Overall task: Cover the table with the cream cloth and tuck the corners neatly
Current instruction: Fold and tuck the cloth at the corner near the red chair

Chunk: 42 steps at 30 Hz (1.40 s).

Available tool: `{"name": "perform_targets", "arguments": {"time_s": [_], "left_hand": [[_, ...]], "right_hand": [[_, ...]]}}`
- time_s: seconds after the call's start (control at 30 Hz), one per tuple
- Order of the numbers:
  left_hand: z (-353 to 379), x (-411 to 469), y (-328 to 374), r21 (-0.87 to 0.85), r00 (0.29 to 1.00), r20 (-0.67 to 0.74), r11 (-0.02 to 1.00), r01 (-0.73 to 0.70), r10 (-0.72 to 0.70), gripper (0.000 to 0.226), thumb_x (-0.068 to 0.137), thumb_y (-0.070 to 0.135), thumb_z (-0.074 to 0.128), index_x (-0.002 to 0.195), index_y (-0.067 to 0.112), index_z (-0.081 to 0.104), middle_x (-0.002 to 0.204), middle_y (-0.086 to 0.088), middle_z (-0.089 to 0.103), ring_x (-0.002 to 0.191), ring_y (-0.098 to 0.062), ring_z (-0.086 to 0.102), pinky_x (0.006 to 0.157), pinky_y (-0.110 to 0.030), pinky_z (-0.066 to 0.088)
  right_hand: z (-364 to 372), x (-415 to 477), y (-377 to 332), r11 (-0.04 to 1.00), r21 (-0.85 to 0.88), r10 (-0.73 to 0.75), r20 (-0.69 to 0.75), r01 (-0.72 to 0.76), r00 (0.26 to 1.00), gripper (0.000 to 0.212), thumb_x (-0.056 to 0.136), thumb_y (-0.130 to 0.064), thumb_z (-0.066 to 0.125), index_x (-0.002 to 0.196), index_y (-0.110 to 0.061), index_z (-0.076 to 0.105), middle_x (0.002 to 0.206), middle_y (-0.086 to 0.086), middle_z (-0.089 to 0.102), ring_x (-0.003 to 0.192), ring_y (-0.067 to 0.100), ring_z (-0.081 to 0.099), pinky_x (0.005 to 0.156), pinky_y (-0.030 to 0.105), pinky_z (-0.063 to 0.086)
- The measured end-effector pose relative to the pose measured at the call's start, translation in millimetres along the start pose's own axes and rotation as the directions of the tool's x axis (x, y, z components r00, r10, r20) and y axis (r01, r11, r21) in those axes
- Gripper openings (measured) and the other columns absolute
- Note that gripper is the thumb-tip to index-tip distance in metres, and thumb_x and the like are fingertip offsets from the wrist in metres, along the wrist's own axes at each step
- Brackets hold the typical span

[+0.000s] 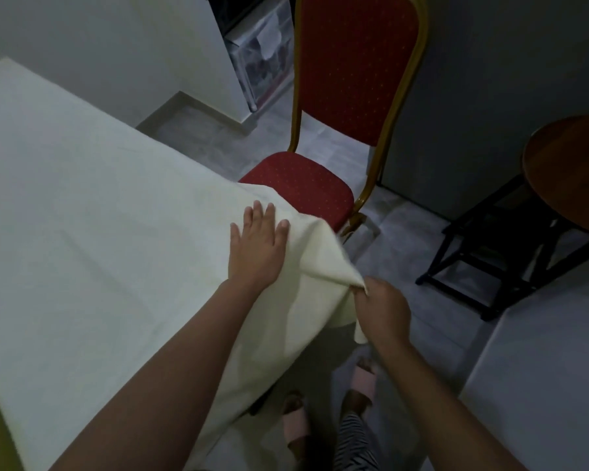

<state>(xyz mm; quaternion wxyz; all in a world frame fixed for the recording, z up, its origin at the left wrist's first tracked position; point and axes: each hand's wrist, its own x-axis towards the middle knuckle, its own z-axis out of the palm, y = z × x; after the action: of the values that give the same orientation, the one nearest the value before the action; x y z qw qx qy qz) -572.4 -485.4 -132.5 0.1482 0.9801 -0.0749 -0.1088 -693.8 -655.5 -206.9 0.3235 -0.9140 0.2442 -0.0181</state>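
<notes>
Red chair (306, 188) crowds table corner; open floor (405, 232) to chair's right.

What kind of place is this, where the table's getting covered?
Probably a back or store room of a banquet or function venue: a red, gold-framed banquet chair, a round wooden table on a black frame, and a cream cloth being spread over a table.

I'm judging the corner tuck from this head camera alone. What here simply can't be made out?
Head view:
Tabletop and legs: covered by the cream cloth.
The cloth's near-left corner: beyond the left and bottom edges.
Right hand: how its fingers pinch, hidden by the hand's back and the cloth corner.
Round brown wooden table: cut by the right edge.
Clear plastic drawers: contents dim, blurred.
</notes>
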Motion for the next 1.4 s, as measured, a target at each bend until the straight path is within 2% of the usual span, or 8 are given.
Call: {"name": "perform_targets", "arguments": {"time_s": [0.1,0.2,0.37,0.53,0.7,0.9,1.17,1.4], "left_hand": [[1,-11,-11,-0.001,1.0,-0.016,1.0,-0.015,0.015,0.056,0.101,0.044,0.014,0.152,0.022,0.011,0.161,-0.002,0.003,0.148,-0.016,-0.003,0.119,-0.044,-0.002],[1,-19,-16,-0.035,0.999,-0.019,0.998,-0.051,0.05,0.054,0.102,0.043,0.015,0.152,0.024,0.015,0.161,0.001,0.005,0.148,-0.013,-0.001,0.12,-0.043,-0.001],[1,-25,-17,-0.073,0.997,-0.04,0.995,-0.07,0.067,0.053,0.102,0.043,0.014,0.152,0.025,0.015,0.161,0.001,0.008,0.148,-0.012,0.0,0.12,-0.041,-0.001],[4,-25,-19,-0.058,0.994,-0.072,0.994,-0.089,0.085,0.053,0.101,0.044,0.014,0.152,0.026,0.016,0.161,0.003,0.01,0.148,-0.012,0.003,0.119,-0.041,0.001],[6,-23,-20,-0.048,0.992,-0.086,0.994,-0.095,0.091,0.054,0.1,0.044,0.014,0.151,0.027,0.016,0.16,0.003,0.011,0.148,-0.011,0.003,0.119,-0.041,0.001],[5,-22,-18,-0.061,0.993,-0.077,0.994,-0.094,0.09,0.054,0.1,0.045,0.013,0.152,0.028,0.015,0.161,0.005,0.008,0.148,-0.01,0.0,0.12,-0.039,0.0],[3,-35,-25,-0.273,0.982,-0.182,0.957,-0.095,0.046,0.057,0.099,0.049,0.011,0.152,0.029,0.009,0.16,0.011,0.007,0.146,-0.001,0.003,0.118,-0.036,-0.002],[3,-46,-24,-0.262,0.964,-0.265,0.962,-0.073,0.001,0.065,0.092,0.054,0.008,0.152,0.028,0.011,0.16,0.01,0.009,0.146,-0.001,0.002,0.119,-0.036,-0.005]], "right_hand": [[-19,-63,-11,0.981,-0.055,-0.194,-0.271,0.186,0.943,0.018,0.076,-0.017,0.058,0.061,-0.021,0.047,0.058,-0.005,0.044,0.05,0.016,0.037,0.058,0.026,0.029],[12,-116,-10,0.963,-0.119,-0.255,-0.114,0.241,0.96,0.022,0.077,-0.034,0.056,0.061,-0.023,0.045,0.058,-0.003,0.048,0.048,0.021,0.047,0.051,0.029,0.035],[68,-81,15,0.994,-0.113,0.052,0.381,-0.009,0.923,0.025,0.084,-0.024,0.047,0.106,-0.023,0.06,0.109,0.0,0.06,0.103,0.024,0.058,0.086,0.035,0.044],[61,10,-27,0.959,0.27,0.082,0.039,-0.089,0.996,0.03,0.093,-0.011,0.044,0.115,-0.023,0.06,0.112,-0.002,0.062,0.098,0.017,0.058,0.084,0.038,0.052],[82,76,-53,0.959,0.285,-0.066,0.243,-0.006,0.968,0.055,0.091,-0.015,0.045,0.138,-0.041,0.032,0.132,0.001,0.053,0.117,0.026,0.051,0.097,0.049,0.045],[76,82,-41,0.99,0.138,-0.002,0.003,0.002,1.0,0.022,0.091,-0.016,0.046,0.079,-0.026,0.061,0.073,-0.007,0.059,0.073,0.016,0.057,0.082,0.047,0.05],[26,-35,-25,0.982,0.013,-0.157,-0.519,0.191,0.84,0.02,0.076,-0.019,0.056,0.092,-0.02,0.068,0.083,-0.005,0.062,0.085,0.019,0.049,0.075,0.028,0.022],[63,-40,-12,0.988,0.04,-0.13,-0.293,0.148,0.947,0.018,0.082,-0.02,0.044,0.069,-0.013,0.056,0.069,0.005,0.054,0.068,0.029,0.054,0.065,0.037,0.035]]}}
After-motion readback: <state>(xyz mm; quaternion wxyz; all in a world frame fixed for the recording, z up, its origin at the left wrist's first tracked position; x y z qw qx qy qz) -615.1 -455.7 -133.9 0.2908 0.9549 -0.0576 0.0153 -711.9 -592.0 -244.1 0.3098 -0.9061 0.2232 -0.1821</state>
